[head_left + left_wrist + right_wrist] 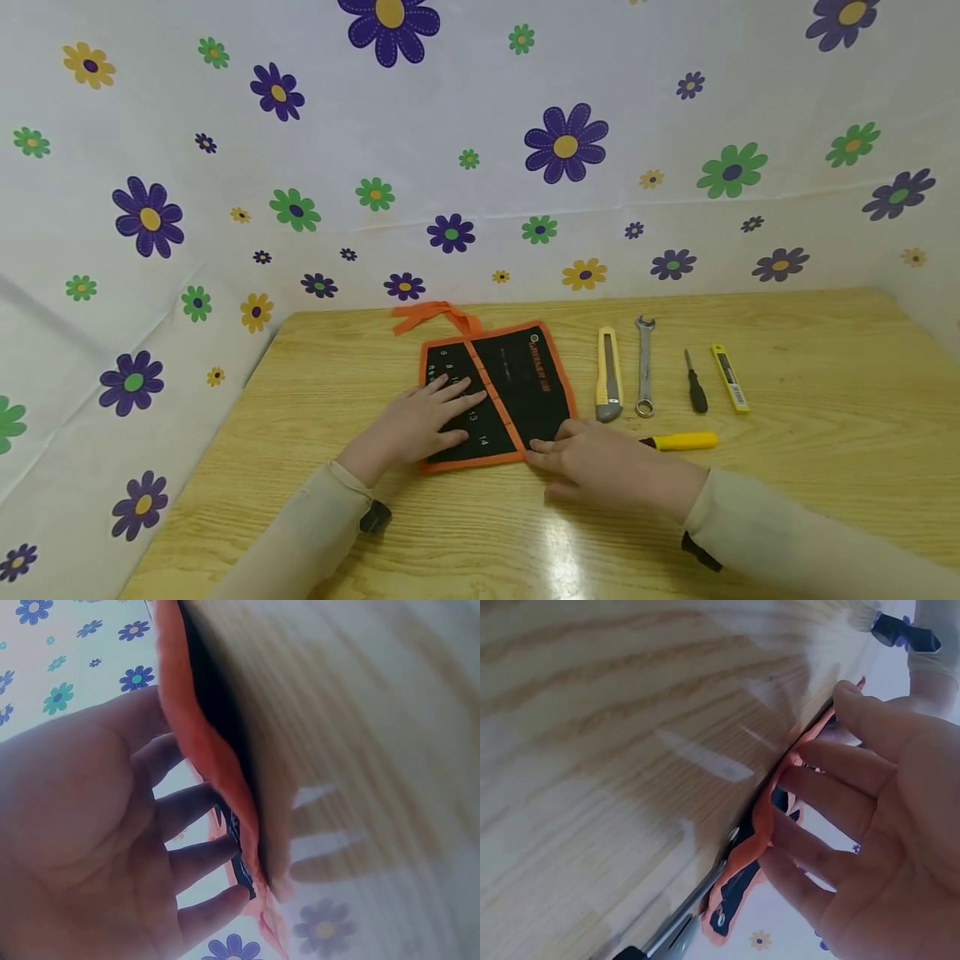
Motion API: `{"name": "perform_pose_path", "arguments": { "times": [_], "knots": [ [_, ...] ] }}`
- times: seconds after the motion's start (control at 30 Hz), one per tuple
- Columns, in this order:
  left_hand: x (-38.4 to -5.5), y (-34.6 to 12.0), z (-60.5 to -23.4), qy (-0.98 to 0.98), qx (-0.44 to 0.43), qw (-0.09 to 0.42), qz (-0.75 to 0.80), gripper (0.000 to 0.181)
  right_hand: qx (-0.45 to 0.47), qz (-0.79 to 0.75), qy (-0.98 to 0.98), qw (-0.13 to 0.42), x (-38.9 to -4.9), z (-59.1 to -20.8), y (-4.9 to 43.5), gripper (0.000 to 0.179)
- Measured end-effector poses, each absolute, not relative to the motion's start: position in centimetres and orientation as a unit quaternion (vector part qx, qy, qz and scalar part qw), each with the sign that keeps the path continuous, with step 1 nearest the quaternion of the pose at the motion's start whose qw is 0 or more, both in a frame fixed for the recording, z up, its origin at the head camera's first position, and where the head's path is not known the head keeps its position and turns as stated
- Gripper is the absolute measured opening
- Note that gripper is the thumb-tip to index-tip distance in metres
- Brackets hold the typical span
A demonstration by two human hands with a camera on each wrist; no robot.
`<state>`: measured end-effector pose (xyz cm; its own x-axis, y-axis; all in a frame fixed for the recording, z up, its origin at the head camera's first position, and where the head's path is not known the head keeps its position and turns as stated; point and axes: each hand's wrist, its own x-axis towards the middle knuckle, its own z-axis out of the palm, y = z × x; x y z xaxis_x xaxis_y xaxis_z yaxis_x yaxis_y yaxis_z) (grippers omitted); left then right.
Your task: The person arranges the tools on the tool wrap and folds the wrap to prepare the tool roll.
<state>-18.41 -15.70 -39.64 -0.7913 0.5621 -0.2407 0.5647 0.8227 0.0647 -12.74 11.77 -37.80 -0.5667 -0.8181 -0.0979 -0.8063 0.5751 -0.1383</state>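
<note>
A black tool roll [525, 375] with orange trim and white size numbers lies spread on the table, its orange tie strap [435, 312] trailing off the far edge. My left hand [420, 417] rests on its numbered left part with the fingers spread. At the near edge, the fingers of my right hand [600, 462] touch the roll by the orange centre strip. In the left wrist view, the extended fingers [202, 862] lie over the orange-trimmed edge [202, 742]. The right wrist view shows the right fingers [817, 847] against the trim [761, 817].
To the right of the roll lie a yellow utility knife [609, 375], a combination wrench [645, 367], a small dark screwdriver [696, 385] and a slim yellow case [730, 377]. A yellow-handled screwdriver [686, 441] sits just beyond my right hand. A flowered cloth [480, 183] hangs behind the table.
</note>
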Motion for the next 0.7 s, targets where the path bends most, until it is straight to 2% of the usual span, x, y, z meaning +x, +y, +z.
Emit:
{"name": "perform_pose_path", "arguments": {
  "times": [0.27, 0.7],
  "knots": [
    [-18.5, -15.6, -39.8, 0.947, 0.297, 0.126, -0.001, 0.060, -0.490, -0.071, 0.865, 0.084, -12.6, -38.1, 11.5, 0.045],
    [-18.6, -16.7, -39.8, 0.939, 0.311, 0.130, 0.060, 0.062, -0.483, -0.133, 0.858, 0.114, -13.2, -38.7, 12.5, 0.043]
  ]
}}
